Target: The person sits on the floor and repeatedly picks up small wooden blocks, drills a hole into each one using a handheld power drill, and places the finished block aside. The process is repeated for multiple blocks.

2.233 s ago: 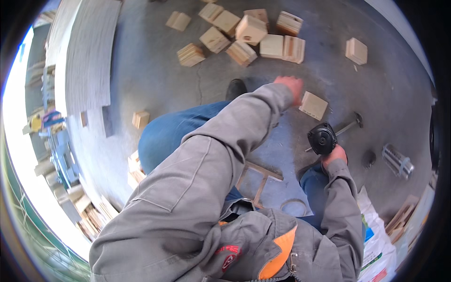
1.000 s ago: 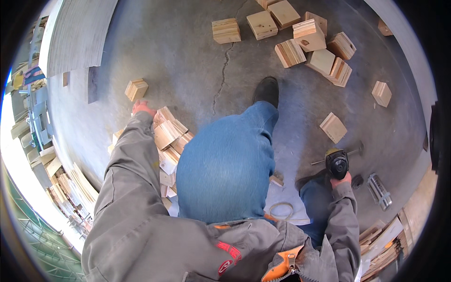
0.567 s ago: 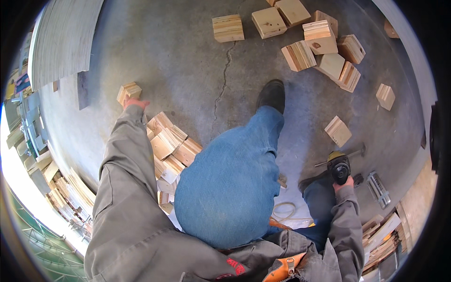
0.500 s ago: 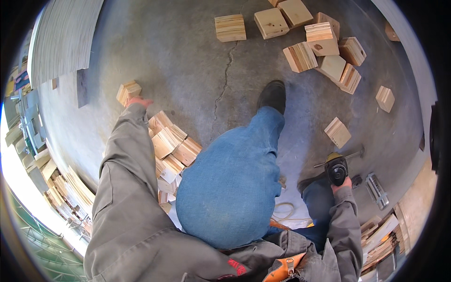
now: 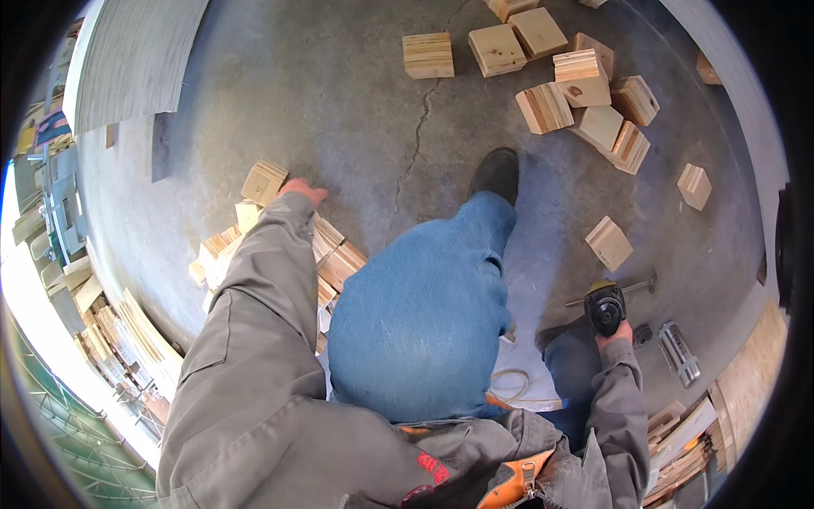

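Note:
My left hand point(image 5: 303, 189) reaches far out, its digits pointing right. A square-faced layered wood block point(image 5: 264, 182) sits right against the hand's left side, and no fingers show wrapped around it. More wood blocks point(image 5: 220, 246) lie at both sides of my left sleeve, which hides part of that heap. At the lower right, my right hand point(image 5: 616, 333) is closed on a black-and-yellow power tool point(image 5: 606, 310), seen from its end. A thin metal rod-like tool point(image 5: 638, 282) shows behind it, close to the floor.
Many wood blocks point(image 5: 547, 109) lie in a loose cluster ahead on the cracked concrete floor; single blocks point(image 5: 609, 243) lie nearer. My jeans-clad knee point(image 5: 415, 322) fills the middle. A silver metal piece point(image 5: 680, 354) is at right, a stack of grey sheets point(image 5: 140, 59) far left.
My left hand has come right and slightly nearer; the block beside it has shifted right too. More of the heap shows left of my sleeve. My right hand keeps its hold on the power tool.

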Available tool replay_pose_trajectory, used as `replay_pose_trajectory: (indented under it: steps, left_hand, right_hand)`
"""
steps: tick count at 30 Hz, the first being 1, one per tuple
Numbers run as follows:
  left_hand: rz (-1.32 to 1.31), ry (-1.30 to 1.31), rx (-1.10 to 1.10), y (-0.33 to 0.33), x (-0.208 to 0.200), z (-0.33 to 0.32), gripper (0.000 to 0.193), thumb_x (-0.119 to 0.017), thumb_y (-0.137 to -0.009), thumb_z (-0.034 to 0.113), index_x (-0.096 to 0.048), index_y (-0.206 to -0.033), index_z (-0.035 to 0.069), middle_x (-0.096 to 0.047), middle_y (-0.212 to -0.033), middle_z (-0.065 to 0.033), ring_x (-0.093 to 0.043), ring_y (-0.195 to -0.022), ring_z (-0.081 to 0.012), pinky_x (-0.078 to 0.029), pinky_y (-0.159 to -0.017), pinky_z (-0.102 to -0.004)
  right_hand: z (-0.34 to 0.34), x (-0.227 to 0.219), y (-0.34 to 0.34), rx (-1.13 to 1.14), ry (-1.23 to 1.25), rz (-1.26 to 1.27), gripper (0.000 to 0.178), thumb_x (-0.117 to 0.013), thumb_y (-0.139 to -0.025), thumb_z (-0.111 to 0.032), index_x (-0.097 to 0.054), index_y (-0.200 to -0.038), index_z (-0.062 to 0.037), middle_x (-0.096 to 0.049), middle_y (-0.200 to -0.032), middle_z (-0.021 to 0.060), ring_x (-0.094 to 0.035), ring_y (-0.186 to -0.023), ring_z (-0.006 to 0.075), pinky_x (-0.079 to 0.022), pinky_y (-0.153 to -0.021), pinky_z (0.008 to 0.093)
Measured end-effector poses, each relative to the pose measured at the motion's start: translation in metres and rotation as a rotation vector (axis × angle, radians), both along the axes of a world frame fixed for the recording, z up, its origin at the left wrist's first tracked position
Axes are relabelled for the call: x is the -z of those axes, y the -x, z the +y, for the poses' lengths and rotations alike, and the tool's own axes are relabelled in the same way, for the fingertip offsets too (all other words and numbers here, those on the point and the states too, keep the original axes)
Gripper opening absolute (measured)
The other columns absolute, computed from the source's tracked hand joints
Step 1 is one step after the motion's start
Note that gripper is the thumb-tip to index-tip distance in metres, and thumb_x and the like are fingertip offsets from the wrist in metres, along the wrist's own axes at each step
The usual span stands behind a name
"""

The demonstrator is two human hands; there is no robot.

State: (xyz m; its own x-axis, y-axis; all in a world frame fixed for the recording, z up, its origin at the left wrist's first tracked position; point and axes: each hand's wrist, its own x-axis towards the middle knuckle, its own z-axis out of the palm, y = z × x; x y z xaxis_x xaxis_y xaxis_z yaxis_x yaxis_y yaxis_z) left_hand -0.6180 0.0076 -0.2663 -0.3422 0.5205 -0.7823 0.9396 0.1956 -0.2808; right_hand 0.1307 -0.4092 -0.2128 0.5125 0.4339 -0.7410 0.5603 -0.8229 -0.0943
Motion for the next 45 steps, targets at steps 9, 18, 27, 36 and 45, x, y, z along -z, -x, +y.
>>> replay_pose_trajectory:
  steps: [9, 18, 27, 36, 45]
  left_hand:
    - [-0.286, -0.070, 0.075, -0.087, -0.005, -0.030, 0.067, -0.071, -0.085, 0.048, -0.065, -0.143, 0.014, -0.063, -0.147, -0.0156, -0.058, -0.136, -0.0355, -0.046, -0.115, -0.0427]
    - [-0.504, -0.004, 0.200, -0.137, 0.003, -0.043, 0.072, -0.073, -0.085, 0.054, -0.065, -0.142, 0.011, -0.064, -0.143, -0.0191, -0.059, -0.134, -0.0375, -0.047, -0.113, -0.0440]
    - [-0.571, -0.252, 0.320, -0.194, -0.062, -0.011, 0.057, -0.078, -0.089, 0.037, -0.068, -0.136, 0.005, -0.071, -0.132, -0.0159, -0.067, -0.122, -0.0279, -0.053, -0.106, -0.0393]
    - [-1.420, -0.540, 0.116, -0.274, -0.267, 0.074, 0.045, -0.076, -0.098, 0.018, -0.065, -0.138, 0.001, -0.070, -0.132, -0.0106, -0.065, -0.121, -0.0184, -0.052, -0.106, -0.0345]
    - [-1.602, -0.331, 0.689, -0.445, -0.421, -0.106, 0.057, -0.080, -0.086, 0.012, -0.063, -0.138, -0.001, -0.068, -0.134, -0.0157, -0.063, -0.128, -0.0276, -0.045, -0.113, -0.0392]
  right_hand:
    - [0.054, -0.044, 0.041, -0.103, 0.063, -0.053, 0.052, -0.083, -0.072, -0.003, -0.067, -0.122, -0.0044, -0.075, -0.114, 0.0117, -0.073, -0.109, 0.0243, -0.058, -0.096, 0.0377]
    - [-0.009, 0.008, 0.001, 0.259, -0.176, 0.175, 0.043, -0.081, -0.079, -0.014, -0.073, -0.121, -0.0071, -0.077, -0.116, 0.0153, -0.073, -0.111, 0.0317, -0.057, -0.098, 0.0423]
    - [0.027, -0.072, 0.016, -0.063, -0.033, 0.130, 0.049, -0.069, -0.085, -0.006, -0.067, -0.134, -0.0077, -0.072, -0.130, 0.0129, -0.069, -0.119, 0.0300, -0.056, -0.103, 0.0445]
    - [0.038, -0.033, 0.023, -0.068, 0.075, 0.016, 0.046, -0.072, -0.082, -0.016, -0.070, -0.128, -0.0132, -0.074, -0.122, 0.0187, -0.068, -0.119, 0.0376, -0.055, -0.102, 0.0440]
    - [0.017, -0.035, 0.010, -0.038, -0.003, 0.043, 0.047, -0.071, -0.082, -0.018, -0.070, -0.129, -0.0135, -0.073, -0.124, 0.0172, -0.067, -0.120, 0.0376, -0.054, -0.105, 0.0432]
